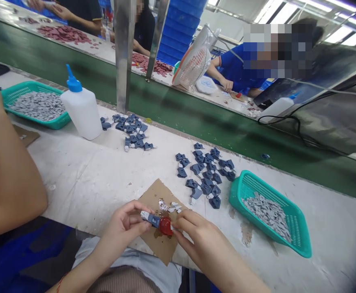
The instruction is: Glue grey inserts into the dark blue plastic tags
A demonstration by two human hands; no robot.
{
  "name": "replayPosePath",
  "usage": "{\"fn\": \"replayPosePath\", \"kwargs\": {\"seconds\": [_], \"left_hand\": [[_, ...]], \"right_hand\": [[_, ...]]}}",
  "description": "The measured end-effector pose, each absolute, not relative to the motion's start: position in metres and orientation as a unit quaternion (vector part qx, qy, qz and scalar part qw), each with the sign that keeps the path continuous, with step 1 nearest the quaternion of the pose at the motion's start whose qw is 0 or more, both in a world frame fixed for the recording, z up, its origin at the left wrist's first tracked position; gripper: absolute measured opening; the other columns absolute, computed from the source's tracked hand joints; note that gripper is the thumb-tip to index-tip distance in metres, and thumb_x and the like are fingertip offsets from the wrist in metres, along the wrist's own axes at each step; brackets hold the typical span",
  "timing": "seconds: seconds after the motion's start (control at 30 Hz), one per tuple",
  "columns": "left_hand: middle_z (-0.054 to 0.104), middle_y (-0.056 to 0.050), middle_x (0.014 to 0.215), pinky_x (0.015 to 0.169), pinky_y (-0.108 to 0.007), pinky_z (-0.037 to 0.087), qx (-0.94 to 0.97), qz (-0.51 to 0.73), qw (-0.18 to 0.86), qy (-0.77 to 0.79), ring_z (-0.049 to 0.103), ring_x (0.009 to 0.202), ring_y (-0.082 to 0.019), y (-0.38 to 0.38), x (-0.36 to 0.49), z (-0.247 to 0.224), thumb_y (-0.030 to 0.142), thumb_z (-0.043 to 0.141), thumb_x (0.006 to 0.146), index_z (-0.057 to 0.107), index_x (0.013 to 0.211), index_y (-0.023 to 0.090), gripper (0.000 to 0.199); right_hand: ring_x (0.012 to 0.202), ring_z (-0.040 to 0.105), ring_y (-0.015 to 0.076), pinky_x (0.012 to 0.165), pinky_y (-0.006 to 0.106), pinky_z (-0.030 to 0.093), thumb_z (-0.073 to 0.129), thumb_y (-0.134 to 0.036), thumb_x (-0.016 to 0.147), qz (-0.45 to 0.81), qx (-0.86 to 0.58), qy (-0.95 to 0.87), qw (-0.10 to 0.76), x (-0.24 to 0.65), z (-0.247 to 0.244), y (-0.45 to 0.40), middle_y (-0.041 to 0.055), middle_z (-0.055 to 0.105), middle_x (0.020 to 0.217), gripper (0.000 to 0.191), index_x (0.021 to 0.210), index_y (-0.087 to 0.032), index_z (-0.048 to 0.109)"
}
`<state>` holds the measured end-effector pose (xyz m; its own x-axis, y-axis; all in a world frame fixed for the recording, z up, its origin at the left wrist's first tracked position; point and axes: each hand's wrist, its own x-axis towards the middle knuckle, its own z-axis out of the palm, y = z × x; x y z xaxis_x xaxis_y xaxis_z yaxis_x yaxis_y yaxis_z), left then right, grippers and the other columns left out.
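Note:
My left hand pinches a dark blue plastic part with a light grey end, held over a brown cardboard piece. Against the part's right side is a round, shiny red cap-like dish; whether it is held or lies on the cardboard I cannot tell. The fingertips of my right hand are pressed together at the dish's right edge, around a small pale piece that barely shows. Small grey pieces and shiny silvery bits lie on the cardboard, among brown stains.
Dark blue parts lie scattered ahead, with another group farther left. A green basket of grey pieces stands right; a second basket and a white bottle stand left. A neighbour's arm rests left. Co-workers sit beyond the green divider.

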<state>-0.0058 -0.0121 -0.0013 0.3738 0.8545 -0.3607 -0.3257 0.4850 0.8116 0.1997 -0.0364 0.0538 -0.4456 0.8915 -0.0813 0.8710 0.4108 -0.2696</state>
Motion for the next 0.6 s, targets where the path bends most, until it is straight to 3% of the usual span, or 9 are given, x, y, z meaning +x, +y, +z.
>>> {"fn": "replayPosePath", "kwargs": {"seconds": [0.13,0.4,0.6], "left_hand": [[0.07,-0.004,0.099,0.076,-0.025,0.052,0.346,0.381,0.762,0.393,0.066,0.082,-0.016,-0.012,-0.007,-0.003,0.023,0.076,0.077,0.067,0.087,0.02,0.014],[0.072,-0.003,0.095,0.075,-0.026,0.054,0.33,0.399,0.78,0.352,0.068,0.083,-0.017,-0.013,0.004,0.003,0.02,0.075,0.077,0.064,0.085,0.02,0.014],[0.071,-0.003,0.097,0.075,-0.026,0.056,0.317,0.417,0.788,0.323,0.069,0.082,-0.016,-0.019,0.016,0.007,0.019,0.074,0.078,0.065,0.086,0.02,0.012]], "right_hand": [[0.063,0.062,0.0166,0.052,0.026,0.049,0.054,-0.008,0.086,0.154,-0.536,-0.829,0.039,0.197,0.059,-0.035,0.0037,0.063,0.076,0.017,0.074,-0.02,0.059],[0.082,0.069,0.0195,0.072,0.029,0.056,0.061,-0.022,0.086,0.325,-0.589,-0.706,0.22,0.201,0.089,-0.024,0.0044,0.072,0.088,0.008,0.081,-0.024,0.068],[0.083,0.069,0.0181,0.074,0.027,0.055,0.063,-0.021,0.085,0.358,-0.579,-0.693,0.236,0.193,0.102,-0.023,0.0033,0.073,0.088,0.01,0.081,-0.024,0.072]]}}
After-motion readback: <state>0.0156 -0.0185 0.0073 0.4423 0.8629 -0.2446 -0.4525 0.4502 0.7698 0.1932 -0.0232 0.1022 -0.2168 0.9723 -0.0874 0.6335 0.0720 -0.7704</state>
